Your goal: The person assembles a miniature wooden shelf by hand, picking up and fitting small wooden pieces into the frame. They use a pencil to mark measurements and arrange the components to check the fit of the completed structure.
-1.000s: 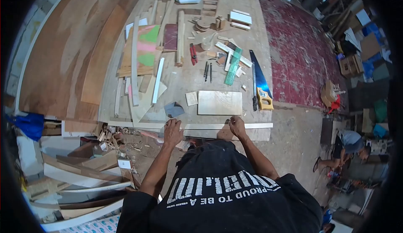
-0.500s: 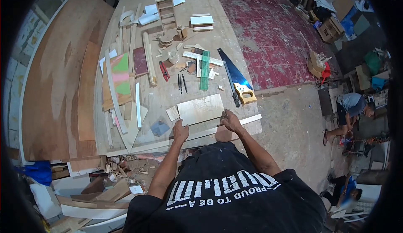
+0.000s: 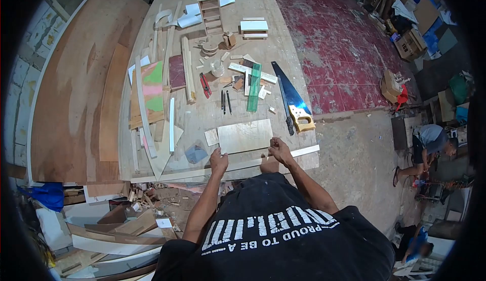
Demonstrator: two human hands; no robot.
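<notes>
A pale rectangular wooden board [image 3: 245,135] lies near the front edge of the worktable. My left hand [image 3: 218,160] pinches its near left corner, fingers closed. At the near right corner, my right hand [image 3: 279,150] is closed on the same board. Beside the board's left edge rests a small square wood piece [image 3: 211,137]. A long pale wood strip [image 3: 306,150] runs along the table's front, close to both wrists. To the right of the board lies a handsaw [image 3: 293,101] with a yellow handle. Beyond it are a green ruler [image 3: 254,87] and two black pens [image 3: 226,102].
A red utility knife [image 3: 205,85], wood strips [image 3: 188,71] and a small shelf-like wooden frame [image 3: 210,13] lie farther up the table. A large plywood sheet [image 3: 76,93] leans at left. Wood offcuts [image 3: 147,223] are piled below. Two other people [image 3: 430,139] are at right.
The whole view has shifted and turned slightly. Both hands stay at the board's near corners, and the board keeps about the same place on the table.
</notes>
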